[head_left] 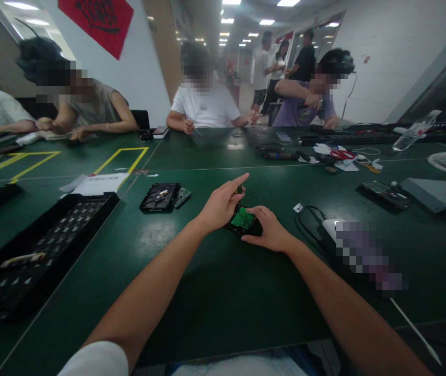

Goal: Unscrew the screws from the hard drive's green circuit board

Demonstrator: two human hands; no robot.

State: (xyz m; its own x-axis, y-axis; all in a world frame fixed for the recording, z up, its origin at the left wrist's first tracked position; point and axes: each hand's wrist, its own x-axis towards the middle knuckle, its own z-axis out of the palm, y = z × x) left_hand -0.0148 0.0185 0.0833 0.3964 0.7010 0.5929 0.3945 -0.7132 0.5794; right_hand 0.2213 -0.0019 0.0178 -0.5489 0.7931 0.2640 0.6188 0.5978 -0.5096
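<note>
A small black hard drive with a green circuit board (243,219) lies on the dark green table (215,282) in front of me. My left hand (221,204) sits above its far left side, index finger stretched out, the other fingers pinched round a small dark tool held upright on the board. My right hand (268,230) rests on the drive's right edge, fingers curled round it and holding it down.
Another opened drive (161,197) with a loose board lies to the left, beyond it a paper sheet (100,184). A black tray (31,245) fills the near left. Cables and a white device (330,227) lie to the right. Several people sit across the table.
</note>
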